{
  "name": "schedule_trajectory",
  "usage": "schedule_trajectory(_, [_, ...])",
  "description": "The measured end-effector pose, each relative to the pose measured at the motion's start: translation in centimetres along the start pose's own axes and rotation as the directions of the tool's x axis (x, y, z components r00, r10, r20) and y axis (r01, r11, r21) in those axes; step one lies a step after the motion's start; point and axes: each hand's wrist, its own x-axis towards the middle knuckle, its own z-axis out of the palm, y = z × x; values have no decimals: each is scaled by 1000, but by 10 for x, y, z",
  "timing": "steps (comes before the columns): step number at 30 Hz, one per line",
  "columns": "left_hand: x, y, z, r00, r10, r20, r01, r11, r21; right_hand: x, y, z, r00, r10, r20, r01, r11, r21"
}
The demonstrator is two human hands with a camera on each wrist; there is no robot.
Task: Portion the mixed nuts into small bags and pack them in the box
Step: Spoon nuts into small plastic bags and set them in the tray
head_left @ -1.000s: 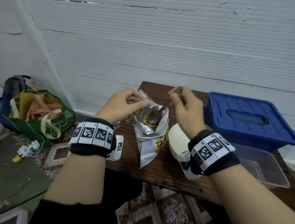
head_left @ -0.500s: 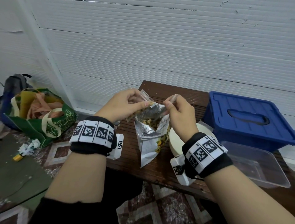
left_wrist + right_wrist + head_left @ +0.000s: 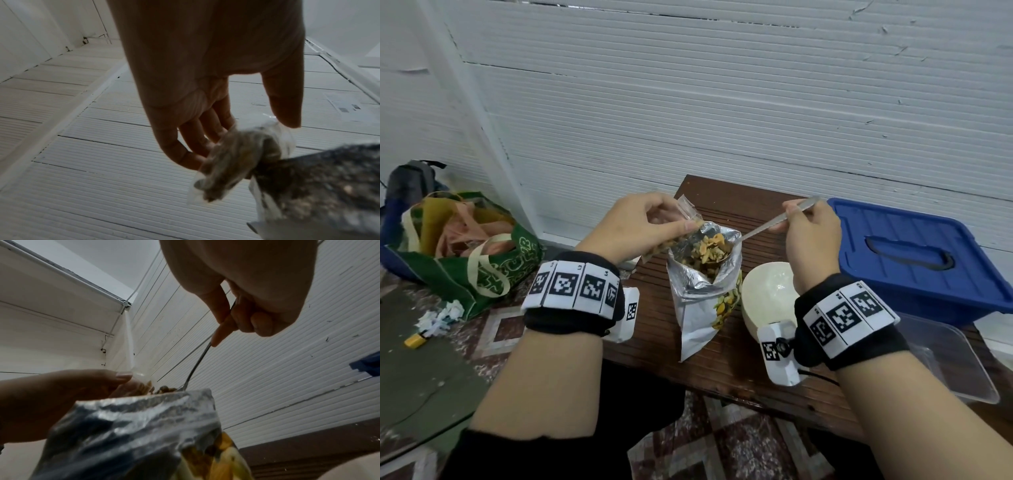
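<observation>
left hand [image 3: 633,226] pinches small bag [image 3: 686,212] open | right hand [image 3: 810,236] grips loaded spoon [image 3: 763,228] | tip slowly into bag over pouch [image 3: 705,291]

Silver foil pouch [image 3: 697,310], blue box [image 3: 914,255] — white bowl [image 3: 765,291], green tote [image 3: 493,270]

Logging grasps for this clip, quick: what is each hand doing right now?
Left hand: pinches the small clear bag at its mouth.
Right hand: grips the spoon, loaded with nuts over the foil nut pouch.

No legible text anywhere.
</observation>
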Motion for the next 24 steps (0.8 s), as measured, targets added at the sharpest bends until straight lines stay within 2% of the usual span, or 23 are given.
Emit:
schedule_trajectory(7, [0,-1,-2,1000,-23,-2,23,997,72,7,-14,-6,997,-37,-64,39,999,36])
schedule_trajectory(12, [1,-1,0,1000,-10,28,7,992,130,11,-22,-6,996,-18,-88,25,997,79])
schedule_trajectory(24, [3,3,10,997,4,73,-22,967,254,4,-26,12,999,5,43,-6,1000,29])
